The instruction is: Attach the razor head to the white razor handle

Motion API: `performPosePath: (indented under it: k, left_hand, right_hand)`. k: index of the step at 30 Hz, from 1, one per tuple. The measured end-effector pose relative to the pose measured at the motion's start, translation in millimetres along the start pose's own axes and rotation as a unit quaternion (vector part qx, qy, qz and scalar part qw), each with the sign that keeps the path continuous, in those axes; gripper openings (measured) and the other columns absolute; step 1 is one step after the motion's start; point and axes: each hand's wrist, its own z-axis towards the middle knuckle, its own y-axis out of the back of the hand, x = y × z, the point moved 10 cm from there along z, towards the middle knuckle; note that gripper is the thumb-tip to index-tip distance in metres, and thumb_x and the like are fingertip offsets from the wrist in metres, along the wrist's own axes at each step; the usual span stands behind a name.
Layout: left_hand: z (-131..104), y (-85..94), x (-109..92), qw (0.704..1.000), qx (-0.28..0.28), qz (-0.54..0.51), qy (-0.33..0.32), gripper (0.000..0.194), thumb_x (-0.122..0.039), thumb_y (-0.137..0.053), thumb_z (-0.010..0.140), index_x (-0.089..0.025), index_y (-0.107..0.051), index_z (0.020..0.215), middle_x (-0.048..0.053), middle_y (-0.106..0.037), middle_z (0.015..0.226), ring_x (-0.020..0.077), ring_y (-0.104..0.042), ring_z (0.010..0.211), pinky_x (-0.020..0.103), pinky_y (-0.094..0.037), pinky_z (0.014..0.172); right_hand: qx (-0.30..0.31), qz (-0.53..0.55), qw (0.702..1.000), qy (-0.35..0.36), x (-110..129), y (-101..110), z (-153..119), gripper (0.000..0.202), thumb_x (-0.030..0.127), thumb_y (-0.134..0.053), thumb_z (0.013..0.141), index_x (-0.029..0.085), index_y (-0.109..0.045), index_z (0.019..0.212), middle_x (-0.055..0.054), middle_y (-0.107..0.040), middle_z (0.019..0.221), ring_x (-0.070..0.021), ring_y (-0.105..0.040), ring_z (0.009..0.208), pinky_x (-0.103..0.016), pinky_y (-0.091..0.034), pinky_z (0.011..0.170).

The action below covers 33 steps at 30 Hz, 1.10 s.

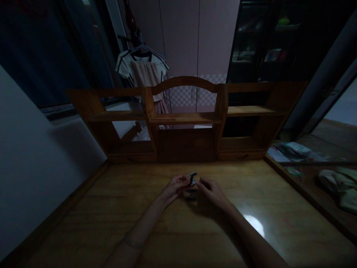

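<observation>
My left hand [176, 187] is closed in front of me, its thumb and fingers pinching a small black and whitish object [192, 180] with a thin greyish strip on top. It is too small and dim to name. From the right, my right hand [209, 189] comes up to that object, fingers curled and thumb and forefinger pinched at its whitish end. What those fingertips hold, if anything, I cannot make out. Below the hands, a short dark bar-shaped piece [191, 198] lies on the wooden tabletop [178, 227], with another dark piece [191, 191] just behind it.
A wooden shelf unit [185, 118] with open compartments stands along the table's far edge. A white wall [22, 167] borders the left side. Beyond the raised right rim lie cloth [338, 186] and other items. Clothes [142, 70] hang behind, beside a pink wardrobe [181, 37].
</observation>
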Motion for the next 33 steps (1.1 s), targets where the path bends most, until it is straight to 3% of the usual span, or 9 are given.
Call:
performPosePath:
  k: [7, 15, 21, 33]
  left_hand:
    - [1, 7.4, 4, 1.000, -0.012, 0.007, 0.005, 0.041, -0.025, -0.080, 0.064, -0.012, -0.061, 0.099, 0.008, -0.068, 0.095, 0.0173, -0.066, 0.085, 0.031, -0.051, 0.084]
    - [3, 6.6, 1, 1.000, -0.004, -0.007, -0.012, 0.043, -0.022, -0.074, 0.072, -0.014, -0.062, 0.113, 0.010, -0.068, 0.104, 0.0166, -0.065, 0.091, 0.027, -0.050, 0.083]
    - [1, 3.7, 2, 1.000, -0.004, -0.026, -0.013, 0.035, -0.017, -0.076, 0.068, -0.013, -0.067, 0.102, 0.008, -0.069, 0.098, 0.0175, -0.065, 0.090, 0.029, -0.051, 0.083]
    - [2, 6.7, 3, 1.000, 0.005, -0.024, -0.016, 0.035, -0.017, -0.076, 0.069, -0.014, -0.066, 0.102, 0.008, -0.069, 0.099, 0.0175, -0.065, 0.089, 0.031, -0.050, 0.085]
  right_hand:
    - [0.009, 0.016, 1.000, -0.009, -3, -2, 0, 0.040, 0.048, -0.046, 0.087, 0.017, -0.054, 0.065, 0.002, -0.051, 0.061, -0.0126, -0.047, 0.060, -0.022, -0.032, 0.055]
    - [0.007, 0.051, 0.998, -0.028, 1, 5, 2, 0.041, 0.048, -0.046, 0.086, 0.015, -0.057, 0.064, 0.001, -0.049, 0.061, -0.0121, -0.044, 0.058, -0.023, -0.031, 0.054]
    - [0.031, 0.069, 0.997, -0.031, -3, -5, 2, 0.041, 0.049, -0.048, 0.086, 0.015, -0.055, 0.063, 0.001, -0.048, 0.061, -0.0120, -0.043, 0.060, -0.024, -0.032, 0.056]
    - [0.031, 0.072, 0.996, -0.036, 2, -2, 3, 0.042, 0.050, -0.048, 0.085, 0.016, -0.050, 0.061, 0.003, -0.043, 0.060, -0.0111, -0.042, 0.059, -0.023, -0.030, 0.054]
